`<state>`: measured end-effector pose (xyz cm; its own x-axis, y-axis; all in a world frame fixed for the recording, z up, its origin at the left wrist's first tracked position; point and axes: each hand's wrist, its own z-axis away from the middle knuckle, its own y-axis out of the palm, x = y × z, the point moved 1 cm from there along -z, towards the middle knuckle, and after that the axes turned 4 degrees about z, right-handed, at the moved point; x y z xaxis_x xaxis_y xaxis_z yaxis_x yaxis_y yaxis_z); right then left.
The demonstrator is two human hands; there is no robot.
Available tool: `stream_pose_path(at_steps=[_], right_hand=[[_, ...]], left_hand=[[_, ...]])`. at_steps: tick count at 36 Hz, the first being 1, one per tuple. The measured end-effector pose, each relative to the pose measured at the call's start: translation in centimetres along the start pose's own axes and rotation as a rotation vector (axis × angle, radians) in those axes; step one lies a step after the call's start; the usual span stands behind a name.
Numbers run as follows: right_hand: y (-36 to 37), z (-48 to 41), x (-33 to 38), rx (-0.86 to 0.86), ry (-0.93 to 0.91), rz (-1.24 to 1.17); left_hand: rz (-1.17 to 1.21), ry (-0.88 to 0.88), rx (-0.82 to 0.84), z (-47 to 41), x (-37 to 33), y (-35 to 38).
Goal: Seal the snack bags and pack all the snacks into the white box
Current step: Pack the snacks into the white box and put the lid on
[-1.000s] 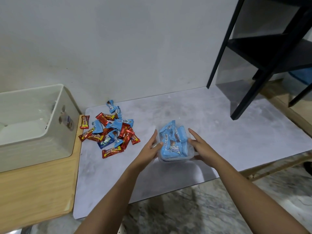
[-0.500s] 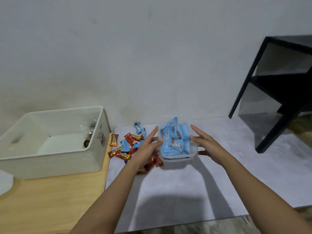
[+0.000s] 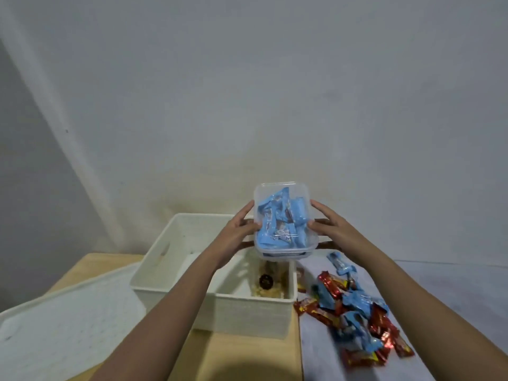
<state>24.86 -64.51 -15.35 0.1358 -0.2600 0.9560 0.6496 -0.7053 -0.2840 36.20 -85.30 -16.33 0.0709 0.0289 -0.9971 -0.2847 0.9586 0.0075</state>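
Note:
I hold a clear plastic container (image 3: 284, 224) with a lid, full of blue snack packets, in the air above the far right corner of the white box (image 3: 247, 314). My left hand (image 3: 237, 232) grips its left side and my right hand (image 3: 328, 229) grips its right side. The white box stands open on the wooden table, with a bag of yellowish snacks and a dark round thing (image 3: 266, 281) in its right end. A pile of loose red and blue snack packets (image 3: 354, 312) lies on the grey mat to the right of the box.
A white lid or tray (image 3: 63, 323) lies at the near left on the wooden table (image 3: 242, 356). The grey mat (image 3: 445, 287) covers the right part of the surface. A plain wall stands close behind the box.
Both hands have carried the clear container up and to the left, from above the grey mat to above the white box. The view has turned left and the black shelf is out of sight.

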Motion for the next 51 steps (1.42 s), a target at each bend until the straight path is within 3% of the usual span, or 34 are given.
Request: stream_pose_path(at_steps=[6,12,26,31,34,37,43,46,51], right_hand=[[9.7,-6.1,0.2,0.099,0.074,0.000],[16.0,-10.2,-2.1,0.177,0.242,0.028],[21.5,-13.5,-6.6,0.189,0.513,0.162],[22.2,-14.2,-7.4,0.207,0.517,0.233],[22.2,-14.5,-7.9,0.209,0.515,0.224],[22.1,-14.8,-8.4,0.186,0.525,0.162],[22.5,-15.0,-8.6,0.176,0.545,0.076],[23.0,-15.2,-8.5,0.176,0.561,0.061],[24.6,-16.1,-8.3,0.177,0.604,0.023]], left_hand=[[-0.087,-0.143,-0.030,-0.9,2.0,-10.4],[-0.140,-0.291,0.012,-2.3,4.9,-16.1],[-0.209,-0.366,0.208,-6.0,11.0,-18.9],[-0.212,-0.456,0.172,-7.5,13.4,-19.3],[-0.188,-0.419,0.179,-8.0,14.0,-19.6],[-0.470,-0.277,0.171,-8.9,14.1,-19.8],[-0.913,0.275,-0.170,-8.7,10.7,-21.4],[-0.962,0.169,-0.320,-9.0,10.7,-24.1],[-0.554,-0.053,-0.190,-7.3,10.3,-25.9]])
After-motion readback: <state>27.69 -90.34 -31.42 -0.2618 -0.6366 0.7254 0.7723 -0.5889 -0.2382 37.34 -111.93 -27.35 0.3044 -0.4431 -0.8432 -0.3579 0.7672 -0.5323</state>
